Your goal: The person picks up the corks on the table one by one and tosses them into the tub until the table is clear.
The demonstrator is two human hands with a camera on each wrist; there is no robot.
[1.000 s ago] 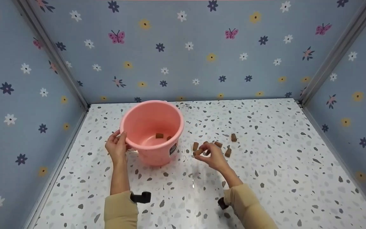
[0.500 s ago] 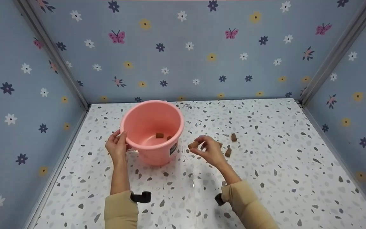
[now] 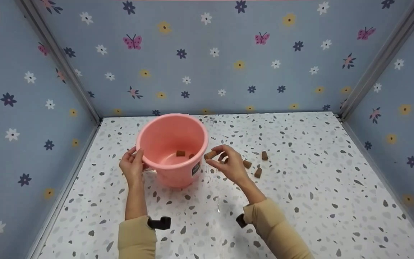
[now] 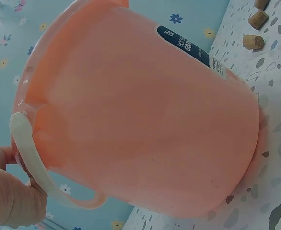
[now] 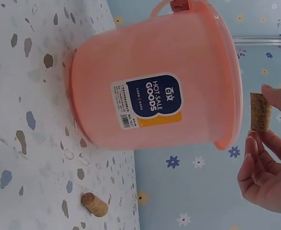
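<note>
A pink bucket [image 3: 174, 176] stands tilted toward the person, with a cork [image 3: 180, 153] and part of another on its inside floor. The left hand [image 3: 132, 167] grips the bucket's rim at the left; in the left wrist view its fingers [image 4: 16, 196] are beside the pale handle [image 4: 32, 158]. Between thumb and fingertips the right hand [image 3: 230, 166] pinches a cork [image 3: 210, 155], just right of the rim. In the right wrist view this cork [image 5: 260, 112] is upright in the pinch and apart from the bucket [image 5: 198, 86].
Several loose corks lie on the speckled table [image 3: 318, 187] right of the bucket, among them one cork [image 3: 264, 155] farther back and one [image 3: 258, 172] nearer. One more cork [image 3: 247, 164] lies beside the right hand. Flowered walls [image 3: 214, 72] enclose the table at the back and sides.
The right hand has moved left and away from the person, carrying the pinched cork from the loose corks up to the bucket's rim. The left hand and bucket have stayed put.
</note>
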